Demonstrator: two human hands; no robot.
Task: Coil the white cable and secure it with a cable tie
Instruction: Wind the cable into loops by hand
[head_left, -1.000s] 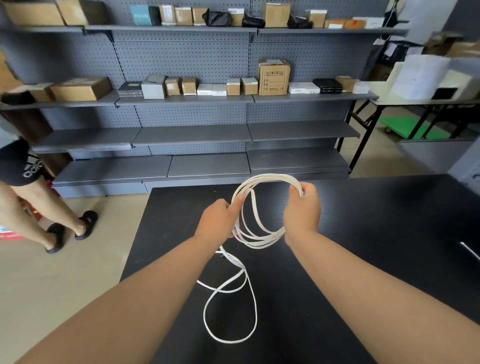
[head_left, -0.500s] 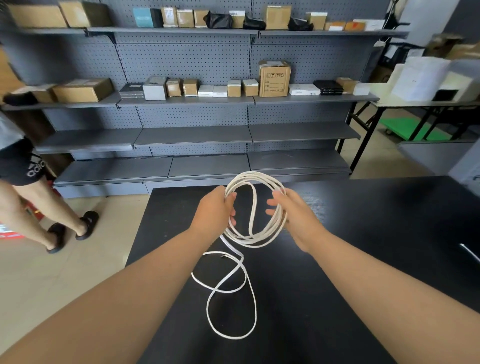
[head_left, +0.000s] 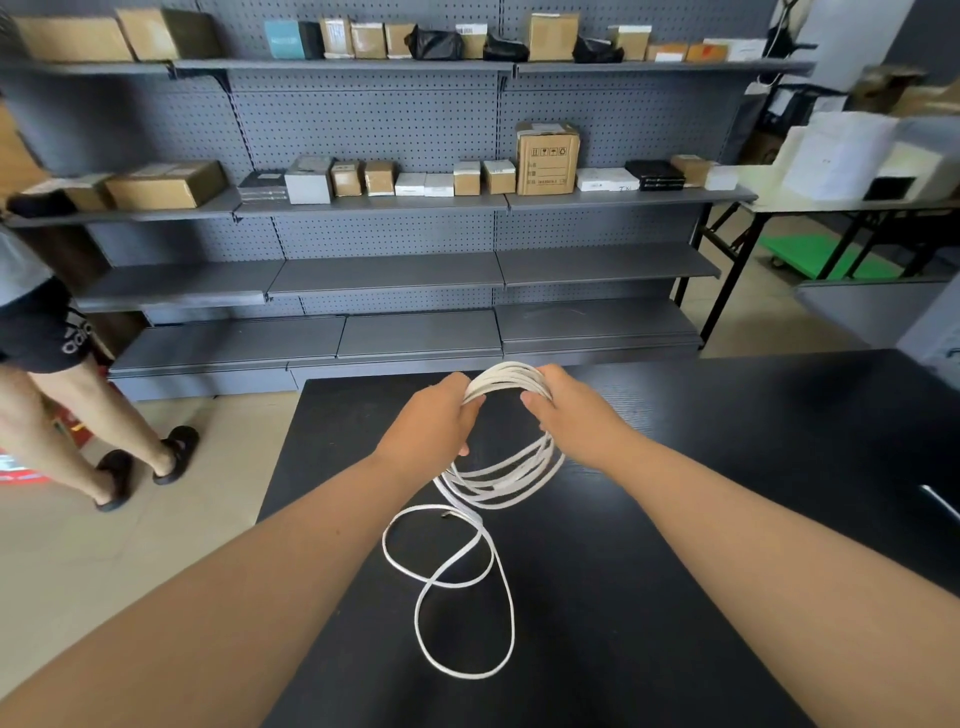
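- Coil of white cable (head_left: 506, 375) held upright over the black worktop (head_left: 701, 519), near its 12 o'clock edge.
- Your left hand (head_left: 428, 423) grips the coil at its 10 o'clock side, fingers curled round the strands.
- Your right hand (head_left: 579, 415) grips it at 2 o'clock, thumb in front of the bundle.
- Lower turns sag between your wrists; the rest lies in slack loops on the worktop toward 6 o'clock.
- Grey shelving (head_left: 389, 280) with boxes (head_left: 546, 158) at 12 o'clock; a person (head_left: 47, 364) stands at 9 o'clock.
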